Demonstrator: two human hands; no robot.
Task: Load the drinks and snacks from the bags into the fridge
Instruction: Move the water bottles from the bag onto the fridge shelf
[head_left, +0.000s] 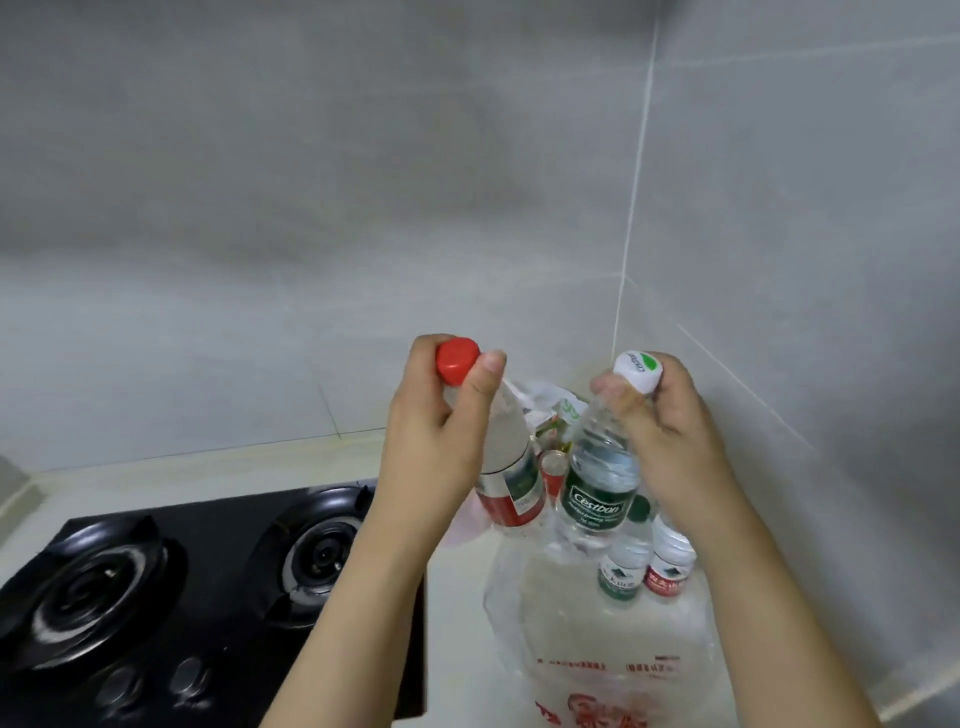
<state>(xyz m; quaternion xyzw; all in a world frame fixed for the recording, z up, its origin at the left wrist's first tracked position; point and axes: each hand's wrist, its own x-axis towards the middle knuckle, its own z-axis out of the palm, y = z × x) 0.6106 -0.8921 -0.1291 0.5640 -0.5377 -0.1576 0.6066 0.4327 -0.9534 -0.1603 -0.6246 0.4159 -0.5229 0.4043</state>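
I see my left hand gripping a red-capped bottle by the neck and my right hand gripping a white-capped, green-labelled bottle, both above the clear bag (two more small bottles inside) near the worktop's back right corner.

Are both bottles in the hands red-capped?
No: the left hand grips a red-capped bottle, the right hand a white-capped bottle.
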